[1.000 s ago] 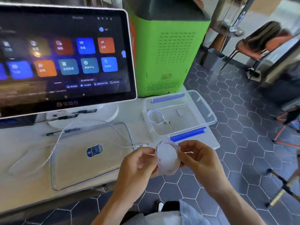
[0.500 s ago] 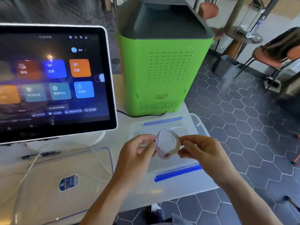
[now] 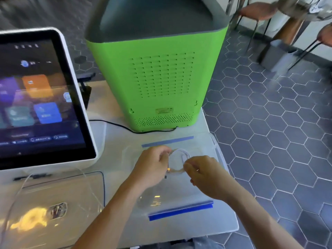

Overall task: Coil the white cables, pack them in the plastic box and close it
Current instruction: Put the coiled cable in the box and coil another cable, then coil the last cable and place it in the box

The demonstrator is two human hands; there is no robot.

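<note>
A coiled white cable [image 3: 179, 155] is pinched between both hands above the open clear plastic box [image 3: 218, 155], which has blue clips on its far and near rims. My left hand [image 3: 152, 168] holds the coil's left side and my right hand [image 3: 204, 174] holds its right side. A small plug hangs from the coil near my left fingers. The box's clear lid [image 3: 53, 203] lies flat to the left with a sticker on it. Another loose white cable [image 3: 19, 191] trails across the lid. The box's inside is blurred and mostly covered by my hands.
A large green machine [image 3: 158, 83] stands right behind the box, with a black cord at its base. A white-framed touchscreen [image 3: 41, 101] stands at the left. The table's right edge runs just beside the box, with hexagon floor tiles and chairs beyond.
Both hands carried the coiled cable forward from in front of the table to above the open box. The camera view moved closer and rightwards.
</note>
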